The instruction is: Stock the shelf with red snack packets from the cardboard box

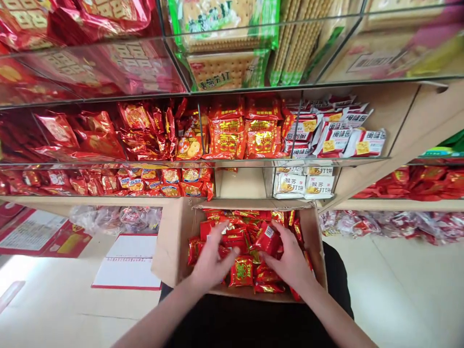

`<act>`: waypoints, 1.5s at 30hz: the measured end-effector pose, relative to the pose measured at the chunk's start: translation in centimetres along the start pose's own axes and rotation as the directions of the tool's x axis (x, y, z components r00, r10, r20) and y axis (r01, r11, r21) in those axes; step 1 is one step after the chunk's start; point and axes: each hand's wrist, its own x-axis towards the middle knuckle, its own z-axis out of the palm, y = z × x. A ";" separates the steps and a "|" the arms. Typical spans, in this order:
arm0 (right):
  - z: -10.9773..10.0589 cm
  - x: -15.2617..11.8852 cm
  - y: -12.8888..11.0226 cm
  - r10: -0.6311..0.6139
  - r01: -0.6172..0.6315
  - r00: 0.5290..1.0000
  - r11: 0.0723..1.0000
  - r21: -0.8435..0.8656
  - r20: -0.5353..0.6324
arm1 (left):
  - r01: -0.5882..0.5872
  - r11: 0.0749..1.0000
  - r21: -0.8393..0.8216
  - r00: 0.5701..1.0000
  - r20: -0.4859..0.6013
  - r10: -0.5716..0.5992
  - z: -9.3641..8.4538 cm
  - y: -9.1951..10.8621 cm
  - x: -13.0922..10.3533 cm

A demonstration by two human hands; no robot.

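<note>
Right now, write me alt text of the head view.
A left hand and a right hand reach into an open cardboard box of shiny red packets, the right hand touching one. Behind the box, shelves hold more red packets and packaged biscuits.

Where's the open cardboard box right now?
Head view, lower centre: the cardboard box is just in front of the lower shelf, with the left hand and right hand over its red packets.

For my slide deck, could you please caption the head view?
Left hand and right hand among red packets in a cardboard box, before stocked snack shelves.
</note>
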 end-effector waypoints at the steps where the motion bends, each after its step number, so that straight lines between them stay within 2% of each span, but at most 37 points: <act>1: 0.2 -0.2 -0.8 0.004 -0.004 1.000 0.997 0.072 -0.007 | 0.125 0.969 -0.211 0.985 0.147 -0.095 1.3 0.7 -0.9; 2: 0.5 -0.4 -1.4 0.009 -0.009 1.000 0.990 0.141 0.002 | 0.256 0.896 -0.363 0.948 0.274 -0.160 2.3 1.2 -1.5; 4: 1.1 -0.8 -2.4 0.023 -0.039 0.998 0.955 0.292 0.058 | 0.465 0.707 -0.533 0.872 0.412 -0.262 3.6 1.8 -2.2; 6: 1.5 -0.9 -2.7 0.075 -0.119 0.991 0.882 0.455 0.113 | 0.546 0.599 -0.585 0.834 0.450 -0.321 3.7 1.9 -2.2; 7: 1.6 -1.0 -2.6 0.111 -0.166 0.985 0.835 0.524 0.135 | 0.554 0.592 -0.585 0.829 0.453 -0.328 3.5 1.8 -2.1; 9: 1.5 -0.9 -2.2 0.161 -0.253 0.966 0.750 0.610 0.203 | 0.535 0.633 -0.560 0.839 0.442 -0.317 2.9 1.5 -1.8; 11: 1.2 -0.9 -1.7 0.162 -0.284 0.957 0.705 0.650 0.243 | 0.477 0.692 -0.541 0.874 0.371 -0.313 2.2 1.3 -1.6; 14: 0.5 -1.1 -1.5 0.121 -0.229 0.972 0.659 0.716 0.199 | 0.323 0.756 -0.569 0.946 0.178 -0.270 1.5 1.0 -1.3; 16: 0.2 -1.4 -1.7 0.136 -0.208 0.978 0.602 0.771 0.158 | 0.231 0.778 -0.584 0.970 0.079 -0.229 1.2 1.0 -1.2; 18: 0.3 -1.7 -2.1 0.201 -0.236 0.968 0.500 0.833 0.154 | 0.167 0.809 -0.563 0.982 0.020 -0.189 1.0 1.0 -1.2; 21: 0.9 -1.9 -2.8 0.302 -0.383 0.907 0.309 0.871 0.292 | 0.062 0.898 -0.435 0.996 -0.031 -0.084 1.0 1.1 -1.4; 24: 1.6 -1.8 -3.2 0.342 -0.545 0.821 0.227 0.807 0.458 | 0.027 0.960 -0.279 1.000 -0.005 -0.030 1.2 1.3 -1.9; 25: 1.7 -1.8 -3.3 0.359 -0.554 0.813 0.233 0.799 0.459 | 0.057 0.961 -0.272 0.998 0.021 -0.053 1.3 1.3 -2.0; 27: 1.8 -1.6 -3.1 0.377 -0.516 0.835 0.281 0.809 0.401 | 0.162 0.915 -0.369 0.987 0.077 -0.144 1.4 1.3 -2.3; 29: 1.8 -1.6 -2.7 0.355 -0.467 0.870 0.364 0.806 0.343 | 0.296 0.795 -0.529 0.955 0.136 -0.265 1.5 1.1 -2.4; 32: 2.0 -1.9 -2.0 0.272 -0.454 0.890 0.455 0.766 0.366 | 0.440 0.620 -0.649 0.886 0.202 -0.418 1.8 0.7 -2.3; 34: 2.2 -2.2 -1.7 0.224 -0.464 0.885 0.473 0.749 0.407 | 0.495 0.580 -0.647 0.849 0.220 -0.480 2.0 0.6 -2.2; 36: 2.4 -2.3 -1.6 0.192 -0.475 0.876 0.491 0.730 0.442 | 0.514 0.587 -0.625 0.840 0.228 -0.493 2.1 0.5 -2.2; 37: 2.3 -2.3 -1.7 0.181 -0.476 0.873 0.509 0.717 0.452 | 0.507 0.608 -0.611 0.848 0.229 -0.477 2.0 0.5 -2.1; 39: 1.7 -1.5 -1.9 0.179 -0.461 0.879 0.561 0.688 0.443 | 0.438 0.697 -0.568 0.893 0.183 -0.411 1.4 0.4 -1.8; 41: 0.6 0.1 -2.2 0.203 -0.429 0.897 0.618 0.659 0.393 | 0.278 0.849 -0.449 0.952 0.009 -0.307 -0.1 -0.1 -1.0; 42: 0.0 1.2 -2.4 0.219 -0.406 0.910 0.635 0.657 0.352 | 0.183 0.927 -0.327 0.966 -0.114 -0.231 -1.1 -0.6 -0.5; 43: -0.6 2.6 -2.5 0.238 -0.382 0.923 0.639 0.667 0.301 | 0.099 0.983 -0.153 0.961 -0.242 -0.134 -2.3 -1.3 0.2; 44: -1.1 4.1 -2.7 0.253 -0.355 0.935 0.634 0.687 0.248 | 0.032 0.997 0.066 0.944 -0.328 -0.009 -3.5 -2.2 0.9; 45: -1.4 5.8 -2.8 0.264 -0.327 0.943 0.621 0.712 0.203 | 0.023 0.965 0.263 0.926 -0.370 0.079 -4.7 -3.2 1.7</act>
